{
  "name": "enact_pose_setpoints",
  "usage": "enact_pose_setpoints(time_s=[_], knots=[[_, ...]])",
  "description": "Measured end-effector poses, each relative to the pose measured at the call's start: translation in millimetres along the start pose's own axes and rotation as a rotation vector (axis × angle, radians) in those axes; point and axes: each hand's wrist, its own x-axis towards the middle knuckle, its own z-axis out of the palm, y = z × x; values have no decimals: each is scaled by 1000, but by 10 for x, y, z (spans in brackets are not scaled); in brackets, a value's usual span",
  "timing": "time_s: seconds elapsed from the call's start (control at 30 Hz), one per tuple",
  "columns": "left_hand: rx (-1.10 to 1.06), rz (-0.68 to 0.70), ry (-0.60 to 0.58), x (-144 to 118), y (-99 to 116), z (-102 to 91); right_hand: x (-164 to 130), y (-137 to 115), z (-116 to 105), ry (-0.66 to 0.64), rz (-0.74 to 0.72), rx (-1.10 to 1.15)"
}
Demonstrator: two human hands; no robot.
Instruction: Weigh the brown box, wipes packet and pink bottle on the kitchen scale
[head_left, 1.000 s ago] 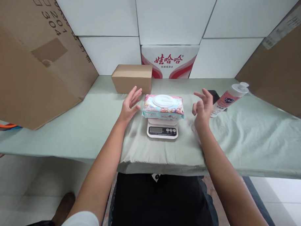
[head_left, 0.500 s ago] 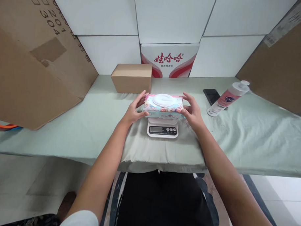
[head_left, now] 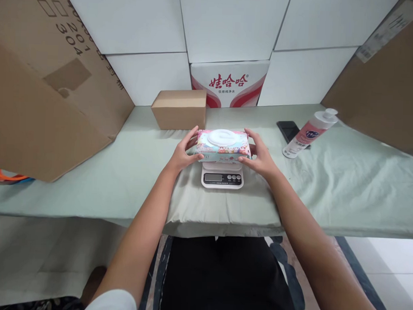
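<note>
Both hands [head_left: 184, 153] grip the wipes pack [head_left: 222, 145] over the scale [head_left: 222, 175].

A: Item, person's own body, as seen from the head camera. What was worn?

B: Left arm [head_left: 146, 229]: bare to above the elbow, with a white short sleeve [head_left: 111, 303] at the bottom edge. Right arm [head_left: 305, 240]: bare throughout, no sleeve in view.

A: Lower body?

B: Black garment [head_left: 222, 277] across the lap. No rings, watch or bands on left hand [head_left: 183, 153] or right hand [head_left: 261, 158].
</note>
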Motion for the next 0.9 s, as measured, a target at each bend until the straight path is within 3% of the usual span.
enact_pose_setpoints(time_s=[0.33,0.9], knots=[[55,-5,-36,-6,0,23,1,28,10,-35,2,2],[-68,-75,19,6,-61,39,38,57,114,15,23,253]])
